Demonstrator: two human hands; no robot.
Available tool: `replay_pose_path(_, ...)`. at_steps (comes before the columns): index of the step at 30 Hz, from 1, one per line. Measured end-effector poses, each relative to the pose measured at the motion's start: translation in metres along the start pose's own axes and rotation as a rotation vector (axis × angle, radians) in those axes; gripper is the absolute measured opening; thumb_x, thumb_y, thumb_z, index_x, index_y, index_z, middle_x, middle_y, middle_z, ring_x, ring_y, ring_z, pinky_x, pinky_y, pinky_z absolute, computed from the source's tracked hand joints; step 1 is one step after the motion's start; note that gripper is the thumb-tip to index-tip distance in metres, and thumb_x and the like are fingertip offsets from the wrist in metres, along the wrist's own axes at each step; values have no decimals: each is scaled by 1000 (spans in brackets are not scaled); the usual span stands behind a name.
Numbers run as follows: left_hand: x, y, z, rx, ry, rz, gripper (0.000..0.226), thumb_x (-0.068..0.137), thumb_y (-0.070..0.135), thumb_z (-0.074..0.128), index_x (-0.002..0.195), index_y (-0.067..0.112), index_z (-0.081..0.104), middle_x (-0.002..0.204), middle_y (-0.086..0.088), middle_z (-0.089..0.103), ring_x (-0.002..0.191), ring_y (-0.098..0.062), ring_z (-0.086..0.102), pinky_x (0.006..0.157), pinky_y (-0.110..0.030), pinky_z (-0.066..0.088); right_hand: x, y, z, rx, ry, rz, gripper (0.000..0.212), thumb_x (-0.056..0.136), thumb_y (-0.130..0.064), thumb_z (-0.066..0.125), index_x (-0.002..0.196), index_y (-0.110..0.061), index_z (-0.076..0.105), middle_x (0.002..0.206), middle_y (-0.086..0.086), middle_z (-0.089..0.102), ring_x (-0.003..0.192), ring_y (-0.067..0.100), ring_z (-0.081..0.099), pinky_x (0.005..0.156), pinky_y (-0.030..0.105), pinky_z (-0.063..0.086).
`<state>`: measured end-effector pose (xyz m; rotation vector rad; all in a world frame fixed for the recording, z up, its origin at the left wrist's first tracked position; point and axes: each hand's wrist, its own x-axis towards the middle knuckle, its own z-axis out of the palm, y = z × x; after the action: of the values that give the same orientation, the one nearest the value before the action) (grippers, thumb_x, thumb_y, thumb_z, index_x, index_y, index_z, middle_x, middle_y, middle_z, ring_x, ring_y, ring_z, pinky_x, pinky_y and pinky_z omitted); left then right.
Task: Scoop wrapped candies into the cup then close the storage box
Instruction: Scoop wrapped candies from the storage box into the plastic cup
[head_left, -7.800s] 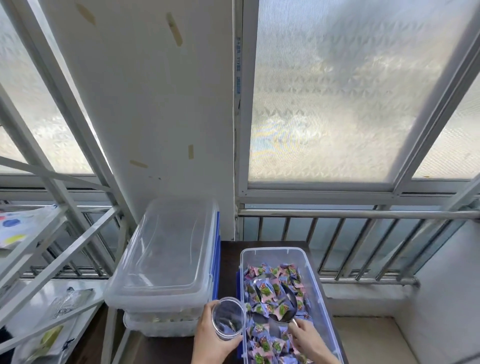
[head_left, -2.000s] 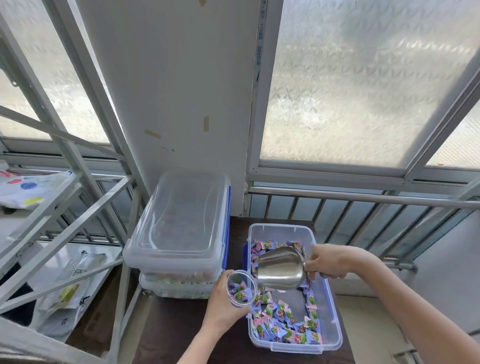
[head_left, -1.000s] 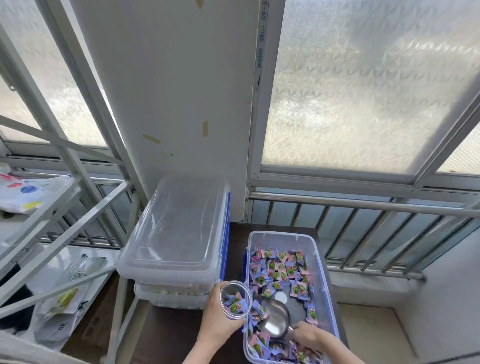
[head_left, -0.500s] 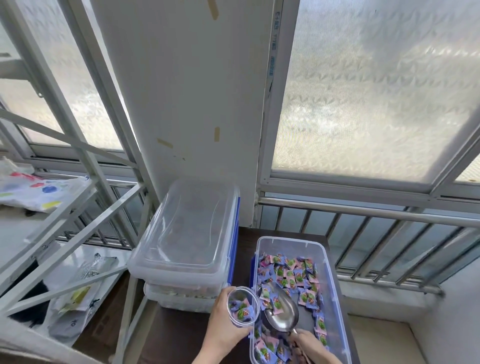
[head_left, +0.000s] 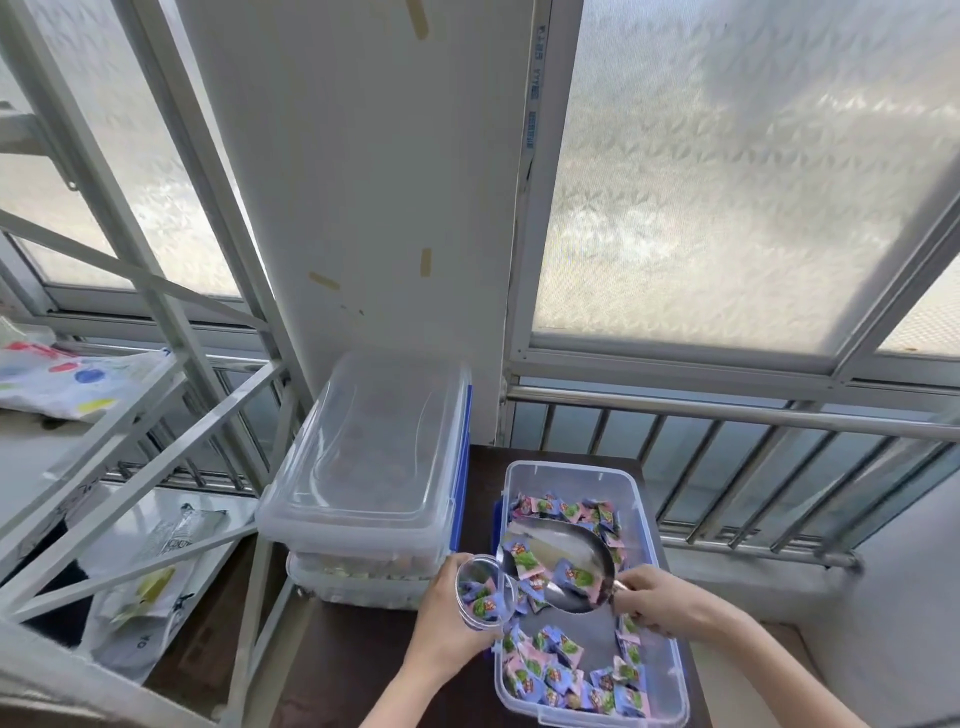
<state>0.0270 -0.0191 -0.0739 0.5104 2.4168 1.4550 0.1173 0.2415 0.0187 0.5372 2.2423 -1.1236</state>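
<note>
- At the bottom centre of the frame, one dark brown counter (head_left: 358, 670) carries three clear plastic boxes: two lidded ones stacked at centre left, and one open storage box (head_left: 644, 499) to their right.
- The top stacked box (head_left: 374, 452) is rectangular with rounded corners, a raised translucent lid and a blue latch down its right side; the lower stacked box (head_left: 358, 582) shows only its front edge beneath it.
- The open storage box is long and rectangular, with smooth see-through walls and a blue latch on its left side. Wrapped candies (head_left: 550, 670) lie loose in it, too many to count, in crinkly blue and pink square wrappers with green print. They gather at the far end and the near end, leaving a bare patch of floor between.
- The left hand (head_left: 447, 618) is closed around one small clear round cup (head_left: 480, 590), tilted with its mouth toward the right, over the box's left wall. A few candies sit inside it.
- The right hand (head_left: 649, 600) grips the short handle of one shiny metal scoop (head_left: 558, 566), rounded and deep, held above the box. Its open end touches or nearly touches the cup's rim, and about four candies lie in its bowl.
- At the lower left of the frame, white plastic bags (head_left: 150, 582) lie behind a pale metal frame.
</note>
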Motion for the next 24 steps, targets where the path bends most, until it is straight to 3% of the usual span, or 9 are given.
replay_pose_path(5, -2, 3, -1, 7, -17, 25, 68, 51, 26, 95, 106, 34, 56, 104, 13, 69, 95, -1, 69, 77, -17, 57, -25, -70, -9, -592, 25, -27, 18, 79, -29, 49, 69, -14, 46, 67, 1, 48, 62, 20, 44, 51, 29, 31)
replay_pose_path(10, -3, 2, -1, -14, -6, 19, 61, 54, 18, 93, 102, 30, 57, 97, 10, 70, 89, -6, 70, 76, -22, 58, -31, -120, 5, -944, 58, -28, 19, 82, -27, 45, 77, -9, 49, 72, 5, 52, 70, 27, 48, 60, 28, 38)
replay_pose_path(13, -3, 1, -3, -22, -4, 21, 61, 52, 18, 90, 103, 27, 58, 97, 5, 70, 89, -8, 70, 78, -28, 58, -36, -132, 11, -999, 102, -23, 21, 87, -25, 42, 88, -9, 55, 91, 10, 60, 81, 29, 55, 69, 32, 39)
replay_pose_path(16, -3, 2, -4, -15, -4, 37, 62, 51, 21, 91, 103, 28, 58, 97, 9, 69, 92, -5, 67, 78, -20, 55, -39, -124, 12, -1033, 179, -3, 24, 88, -14, 41, 102, -8, 59, 108, 12, 65, 95, 29, 62, 69, 33, 40)
replay_pose_path(19, -2, 1, -3, -8, -9, 32, 63, 52, 18, 93, 103, 32, 58, 101, 11, 69, 96, -3, 66, 76, -11, 51, -47, -104, 3, -1003, 246, 74, 15, 86, -10, 43, 95, -14, 54, 109, 8, 65, 98, 28, 63, 68, 31, 40)
replay_pose_path(22, -1, 0, -3, 10, 3, 47, 64, 51, 26, 93, 101, 42, 54, 104, 13, 69, 99, -1, 66, 81, -13, 51, -39, -72, -3, -1018, 285, 195, 26, 88, -13, 44, 109, -17, 59, 120, 5, 62, 109, 26, 61, 80, 30, 46)
replay_pose_path(24, 0, 0, -2, 19, 9, 55, 65, 51, 31, 93, 100, 45, 53, 105, 15, 68, 100, -2, 66, 83, -16, 53, -19, -43, 9, -1093, 211, 262, 32, 90, -12, 47, 119, -15, 57, 127, 4, 59, 114, 25, 59, 90, 30, 48)
